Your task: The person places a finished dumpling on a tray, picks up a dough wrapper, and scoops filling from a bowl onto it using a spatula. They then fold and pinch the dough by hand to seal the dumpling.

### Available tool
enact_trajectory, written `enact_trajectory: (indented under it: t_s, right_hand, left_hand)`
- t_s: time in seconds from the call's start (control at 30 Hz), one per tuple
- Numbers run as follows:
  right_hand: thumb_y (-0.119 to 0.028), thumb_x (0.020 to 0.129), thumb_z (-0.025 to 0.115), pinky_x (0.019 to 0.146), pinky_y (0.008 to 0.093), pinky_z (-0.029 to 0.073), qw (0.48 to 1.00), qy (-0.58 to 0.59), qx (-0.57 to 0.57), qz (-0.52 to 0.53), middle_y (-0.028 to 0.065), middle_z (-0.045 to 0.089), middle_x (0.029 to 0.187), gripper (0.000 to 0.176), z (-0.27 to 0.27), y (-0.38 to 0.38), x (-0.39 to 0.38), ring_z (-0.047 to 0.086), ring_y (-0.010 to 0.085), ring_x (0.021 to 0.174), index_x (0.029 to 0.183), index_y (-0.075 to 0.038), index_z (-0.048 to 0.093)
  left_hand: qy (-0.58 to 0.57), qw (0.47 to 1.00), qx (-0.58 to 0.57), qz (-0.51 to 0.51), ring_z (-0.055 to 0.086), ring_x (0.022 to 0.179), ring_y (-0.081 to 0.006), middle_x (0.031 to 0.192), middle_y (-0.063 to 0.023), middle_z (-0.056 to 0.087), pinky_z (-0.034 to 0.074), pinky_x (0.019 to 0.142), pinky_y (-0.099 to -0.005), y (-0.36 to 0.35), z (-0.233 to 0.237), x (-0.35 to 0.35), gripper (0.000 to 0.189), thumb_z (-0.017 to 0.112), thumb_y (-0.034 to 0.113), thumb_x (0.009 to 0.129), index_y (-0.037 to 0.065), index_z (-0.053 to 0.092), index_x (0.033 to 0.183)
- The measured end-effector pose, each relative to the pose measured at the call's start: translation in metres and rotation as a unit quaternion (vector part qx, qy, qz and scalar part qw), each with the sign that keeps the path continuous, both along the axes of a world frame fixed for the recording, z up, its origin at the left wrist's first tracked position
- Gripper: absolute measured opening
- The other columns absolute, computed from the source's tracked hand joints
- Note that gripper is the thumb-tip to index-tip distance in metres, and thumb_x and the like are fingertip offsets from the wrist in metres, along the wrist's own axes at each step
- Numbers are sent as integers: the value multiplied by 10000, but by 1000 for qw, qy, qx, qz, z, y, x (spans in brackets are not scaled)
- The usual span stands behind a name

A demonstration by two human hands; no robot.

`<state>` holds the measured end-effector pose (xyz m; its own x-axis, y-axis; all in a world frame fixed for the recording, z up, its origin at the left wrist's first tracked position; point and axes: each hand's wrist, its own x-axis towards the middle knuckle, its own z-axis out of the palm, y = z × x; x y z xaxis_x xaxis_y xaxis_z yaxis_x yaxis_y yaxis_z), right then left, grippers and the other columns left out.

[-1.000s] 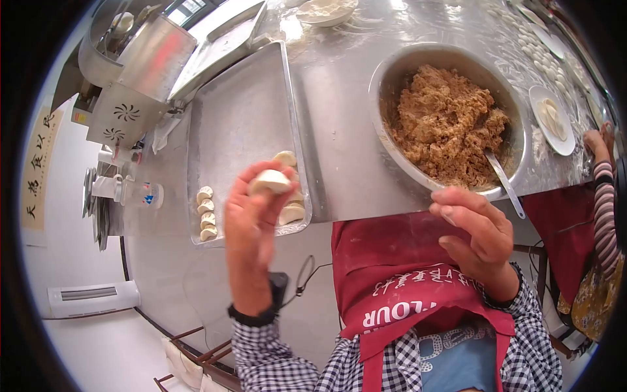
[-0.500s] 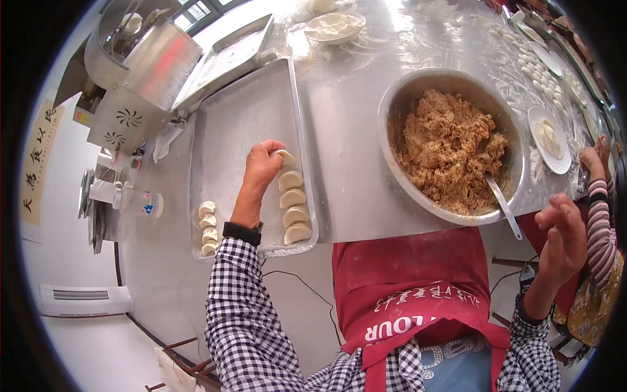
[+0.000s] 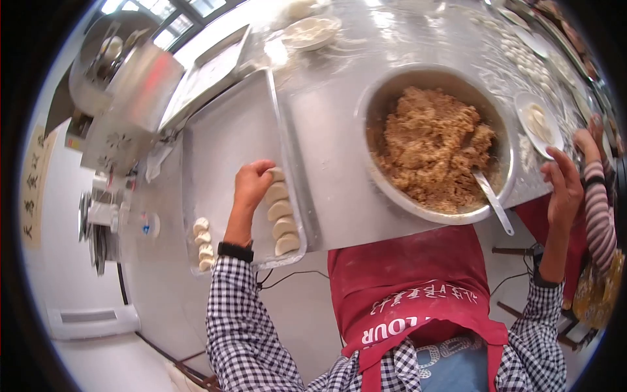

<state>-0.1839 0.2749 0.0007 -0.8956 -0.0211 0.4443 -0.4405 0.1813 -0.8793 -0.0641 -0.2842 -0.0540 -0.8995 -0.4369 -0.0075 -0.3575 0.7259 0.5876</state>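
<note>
My left hand (image 3: pixel 251 186) is over the metal tray (image 3: pixel 219 130), its thumb and fingers closed on a pale, half-moon dumpling (image 3: pixel 277 174). That dumpling lies at the far end of a row of dumplings (image 3: pixel 279 210) along the tray's right side. A second row of pleated dumplings (image 3: pixel 203 236) sits at the near left of the tray. Raised at the right, my right hand (image 3: pixel 565 189) holds nothing, its fingers apart. It is close to a white oval plate (image 3: pixel 550 147) with dough wrappers (image 3: pixel 537 123) on it.
A large steel bowl (image 3: pixel 373 163) of brown filling (image 3: pixel 437 150) stands right of the tray, a spoon (image 3: pixel 493 202) leaning over its rim. Dough pieces (image 3: pixel 526 59) lie at the far right. A co-worker's striped sleeve (image 3: pixel 599 215) is near my right hand.
My left hand has brought the dumpling down to the end of the right row. My right hand has moved up toward the plate of wrappers. The camera view has shifted slightly.
</note>
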Motion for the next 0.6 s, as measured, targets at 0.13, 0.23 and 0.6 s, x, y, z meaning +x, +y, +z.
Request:
enact_trajectory:
  t_s: [0.13,0.23,0.6]
  right_hand:
    - [-13,793,540,674,212,429,993,-71,-10,-92,61,630,962,266,-8,15,-20,579,96,765,1050,-7,610]
    - [-32,777,546,657,207,440,985,-40,26,-164,36,647,893,242,-11,29,-42,609,94,782,1001,-21,637]
    - [-129,725,622,701,311,490,935,10,168,-311,101,649,833,214,-57,85,-130,631,203,749,930,-79,656]
  left_hand:
    - [-38,998,-4,-59,607,666,-140,736,-104,658,472,630,-288,-4,6,2,245,567,171,739,25,663,911]
    - [-20,997,53,-49,579,697,-112,738,-49,635,470,650,-261,-23,-8,3,206,552,77,771,-29,637,926]
    - [95,961,249,68,545,1029,-254,1141,-157,547,475,842,-361,52,95,55,352,528,138,864,-29,488,1171]
